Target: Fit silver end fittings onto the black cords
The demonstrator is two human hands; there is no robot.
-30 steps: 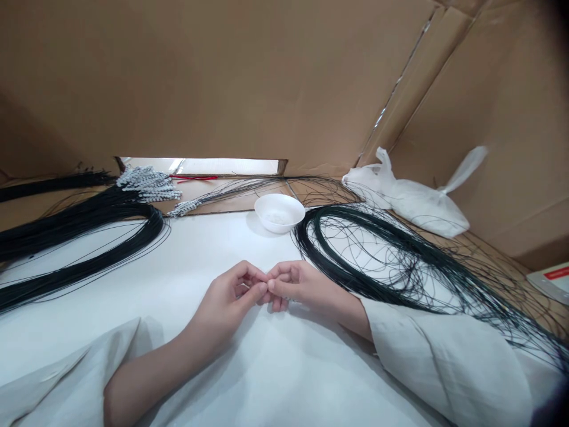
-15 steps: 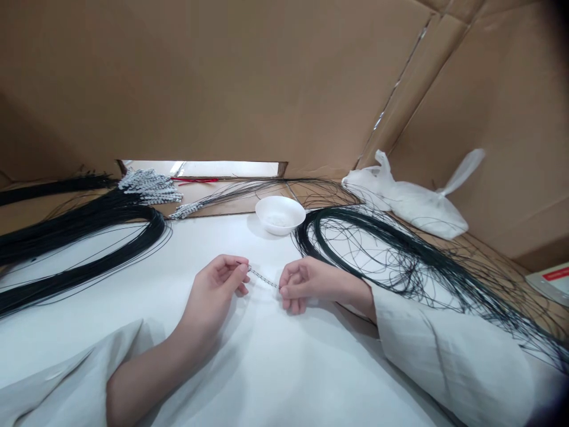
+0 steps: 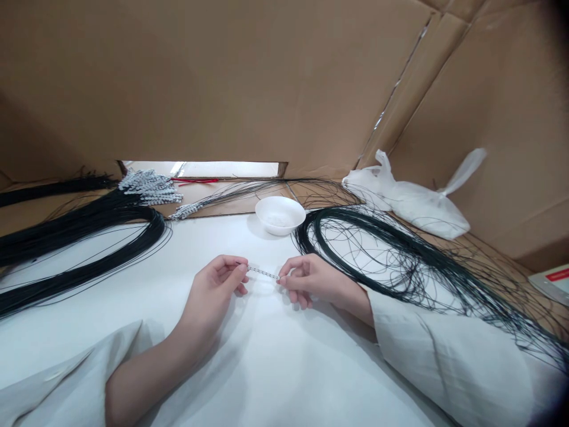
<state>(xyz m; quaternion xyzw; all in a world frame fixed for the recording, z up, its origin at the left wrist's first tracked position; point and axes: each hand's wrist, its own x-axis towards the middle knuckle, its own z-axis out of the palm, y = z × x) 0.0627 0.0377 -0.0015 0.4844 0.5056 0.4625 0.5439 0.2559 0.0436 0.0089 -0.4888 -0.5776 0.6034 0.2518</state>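
Between my fingertips a short string of small white beads on dark cord (image 3: 263,273) is stretched, sloping slightly down to the right. My left hand (image 3: 219,283) pinches its left end between thumb and forefinger. At the other end, my right hand (image 3: 309,280) pinches it the same way, its lower fingers curled loosely. Both hands are just above the white tabletop (image 3: 275,356). Just beyond them stands a white bowl (image 3: 280,216) with something pale and small at its bottom. Right of the bowl lies a loop of dark green-black cords (image 3: 351,279), beside my right hand.
Dark cord bundles (image 3: 80,290) lie at the left, with white beaded ends (image 3: 150,187) piled at the back. A smaller beaded bunch (image 3: 186,209) and a red strip (image 3: 195,180) are nearby. White plastic bags (image 3: 427,207) rest against the cardboard wall (image 3: 249,83) on the right.
My hands, together one second ago, have moved apart, bringing the beaded string into view between them. Since half a second ago my right hand has risen slightly, making the string more level.
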